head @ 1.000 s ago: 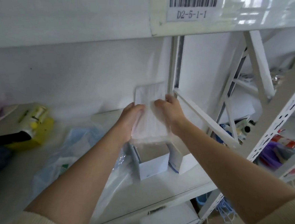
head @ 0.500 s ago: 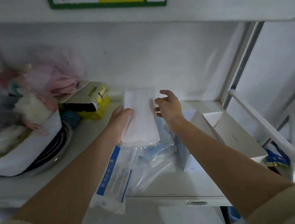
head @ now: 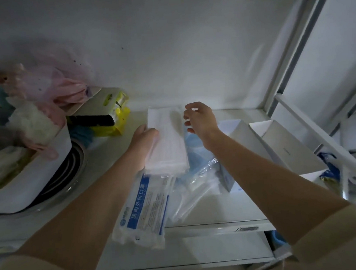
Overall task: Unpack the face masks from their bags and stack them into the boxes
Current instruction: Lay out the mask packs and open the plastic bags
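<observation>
My left hand [head: 144, 135] grips the left edge of a white stack of face masks [head: 166, 140], held above the shelf. Just to the stack's right, my right hand [head: 200, 117] hovers with loose, spread fingers and holds nothing. Below the stack lie sealed mask bags with blue labels [head: 145, 209] and crumpled clear plastic [head: 199, 175]. Two open white boxes stand to the right: one [head: 237, 130] partly behind my right forearm, the other [head: 284, 143] further right.
A white tub [head: 27, 178] stuffed with pink and white bags sits at the left on a round metal item. A yellow packet [head: 116, 116] lies at the back. White rack struts [head: 313, 132] cross at the right. The shelf edge [head: 212, 226] runs below.
The view swung left from the boxes to the bags. Both hands held the mask stack earlier; my right hand has since let go and opened beside it.
</observation>
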{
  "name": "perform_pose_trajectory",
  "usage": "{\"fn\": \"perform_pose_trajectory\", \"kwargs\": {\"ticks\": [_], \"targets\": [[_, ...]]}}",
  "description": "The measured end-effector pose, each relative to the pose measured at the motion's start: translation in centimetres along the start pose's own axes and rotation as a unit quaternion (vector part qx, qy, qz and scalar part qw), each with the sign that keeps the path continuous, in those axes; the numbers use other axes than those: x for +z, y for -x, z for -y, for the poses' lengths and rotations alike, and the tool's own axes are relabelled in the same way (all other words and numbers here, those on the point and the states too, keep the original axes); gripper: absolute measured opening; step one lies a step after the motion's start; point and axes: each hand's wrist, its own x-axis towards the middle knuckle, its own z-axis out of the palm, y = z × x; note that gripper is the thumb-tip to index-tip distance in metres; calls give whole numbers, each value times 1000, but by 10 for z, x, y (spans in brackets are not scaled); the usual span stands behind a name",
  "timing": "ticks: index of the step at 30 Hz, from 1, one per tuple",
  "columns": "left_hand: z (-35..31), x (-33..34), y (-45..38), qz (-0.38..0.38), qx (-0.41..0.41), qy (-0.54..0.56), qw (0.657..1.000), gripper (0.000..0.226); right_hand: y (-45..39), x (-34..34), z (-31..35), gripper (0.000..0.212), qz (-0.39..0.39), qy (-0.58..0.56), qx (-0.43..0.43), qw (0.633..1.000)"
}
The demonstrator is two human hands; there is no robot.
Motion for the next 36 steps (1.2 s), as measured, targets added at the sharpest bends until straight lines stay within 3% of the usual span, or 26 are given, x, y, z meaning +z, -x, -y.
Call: {"fn": "perform_pose_trajectory", "kwargs": {"ticks": [3,12,17,21,24,27,32,36], "targets": [[2,3,-4,5,5,-5,1000,14,-4,-2,-7,19,-20,19,-5,1000],[17,2,-18,24,27,-101,994,11,-3,-2,-23,22,-26,24,5,999],[22,7,-19,72,32,-139,987,35,1,1,-32,30,-4,87,-8,996],[29,9,-20,62,80,-265,959,49,2,2,-38,36,20,146,-16,989],[32,2,-21,35,92,-344,934,62,3,6,-45,45,53,234,-17,971],[33,-8,-19,51,72,-337,937,67,7,9,-49,54,82,326,-27,941],[42,-37,-17,13,91,-301,949,50,17,13,-42,55,53,359,-103,926],[51,-59,-19,22,20,-356,934,71,22,19,-31,50,46,391,-166,904]]}}
